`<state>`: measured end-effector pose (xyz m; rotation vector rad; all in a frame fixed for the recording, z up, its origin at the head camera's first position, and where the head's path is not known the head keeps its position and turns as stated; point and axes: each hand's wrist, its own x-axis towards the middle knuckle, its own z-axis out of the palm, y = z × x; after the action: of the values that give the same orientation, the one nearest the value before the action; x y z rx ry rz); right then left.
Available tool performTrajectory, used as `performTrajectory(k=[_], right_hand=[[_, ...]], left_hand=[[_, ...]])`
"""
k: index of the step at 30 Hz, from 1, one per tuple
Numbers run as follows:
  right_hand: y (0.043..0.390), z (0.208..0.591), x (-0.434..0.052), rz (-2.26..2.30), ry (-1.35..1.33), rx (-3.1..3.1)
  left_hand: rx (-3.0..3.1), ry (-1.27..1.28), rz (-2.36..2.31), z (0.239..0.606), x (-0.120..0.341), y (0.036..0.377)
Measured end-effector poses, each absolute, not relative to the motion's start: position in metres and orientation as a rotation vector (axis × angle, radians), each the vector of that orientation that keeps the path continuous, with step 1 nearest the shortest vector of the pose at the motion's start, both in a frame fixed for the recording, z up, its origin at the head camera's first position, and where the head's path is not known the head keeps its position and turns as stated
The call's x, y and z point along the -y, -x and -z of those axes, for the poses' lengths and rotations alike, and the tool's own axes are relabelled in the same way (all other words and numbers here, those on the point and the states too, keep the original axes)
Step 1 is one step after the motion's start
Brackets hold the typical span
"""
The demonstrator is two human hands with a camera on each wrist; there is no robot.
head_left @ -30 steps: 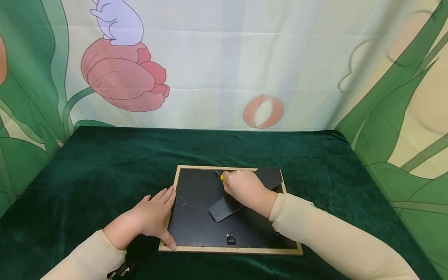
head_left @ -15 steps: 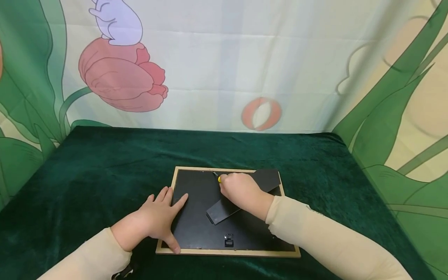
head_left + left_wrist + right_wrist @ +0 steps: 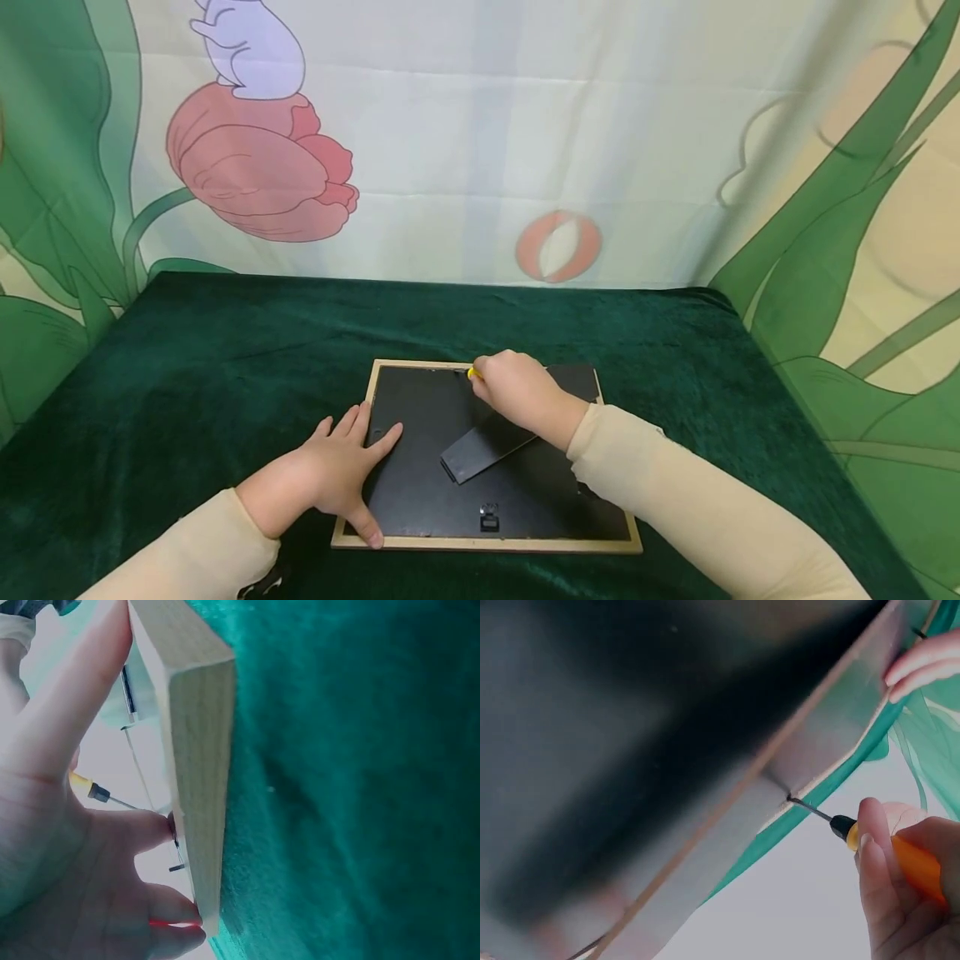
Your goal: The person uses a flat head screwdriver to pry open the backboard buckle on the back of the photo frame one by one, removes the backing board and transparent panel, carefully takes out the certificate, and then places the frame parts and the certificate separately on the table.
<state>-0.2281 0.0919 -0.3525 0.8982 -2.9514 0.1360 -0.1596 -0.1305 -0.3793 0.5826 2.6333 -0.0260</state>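
Observation:
A picture frame (image 3: 480,545) with a pale wooden rim lies face down, its black backing board (image 3: 420,492) upward. My left hand (image 3: 337,471) rests on its left side, fingers spread, thumb on the near left corner. In the left wrist view, fingertips touch the wooden edge. My right hand (image 3: 521,387) grips a screwdriver (image 3: 915,866) by its orange-yellow handle. In the right wrist view, the thin metal shaft reaches the inner side of the frame's far rim. A black easel stand (image 3: 480,452) slants across the backing, partly hidden under my right hand and wrist.
A small dark hanger (image 3: 489,517) sits on the backing near the front rim. Dark green velvet cloth (image 3: 225,375) covers the table around the frame. Behind hangs a pale curtain (image 3: 420,150) printed with flowers and leaves.
One finger of my left hand has spread from the frame's left edge onto the backing. My right hand has shifted slightly toward the far rim, tilting the screwdriver handle that way.

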Motion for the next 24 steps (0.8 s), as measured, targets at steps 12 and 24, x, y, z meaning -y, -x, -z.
performTrajectory(k=[12,24], right_hand=[[0.252,0.337,-0.097,-0.524,-0.829,3.160],[0.271,0.338,-0.102,-0.831,-0.692,3.201]], left_hand=[[-2.641,-0.560,0.044,0.382,0.132,0.159],[-2.640,-0.548,0.022,0.379,0.133,0.157]])
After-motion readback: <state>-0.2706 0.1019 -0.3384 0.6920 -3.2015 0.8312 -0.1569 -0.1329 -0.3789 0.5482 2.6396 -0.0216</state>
